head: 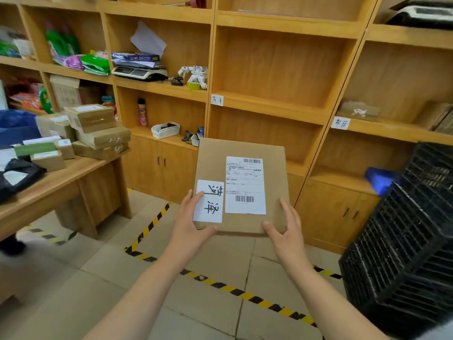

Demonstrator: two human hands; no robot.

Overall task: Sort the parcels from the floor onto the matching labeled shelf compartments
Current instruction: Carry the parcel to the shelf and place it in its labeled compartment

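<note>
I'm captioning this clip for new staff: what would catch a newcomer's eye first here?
First, the cardboard parcel held mid-frame by the left hand and right hand, its handwritten white tag beside a printed shipping label. Next, the handwritten shelf label on the empty wooden compartment just above. At left, stacked boxes crowd a table.

The parcel [241, 185] sits between the left hand [190, 223] and right hand [286, 227], before the shelf [269, 101]. The counter [61, 177] stands left, the crates [404, 241] right.
</note>
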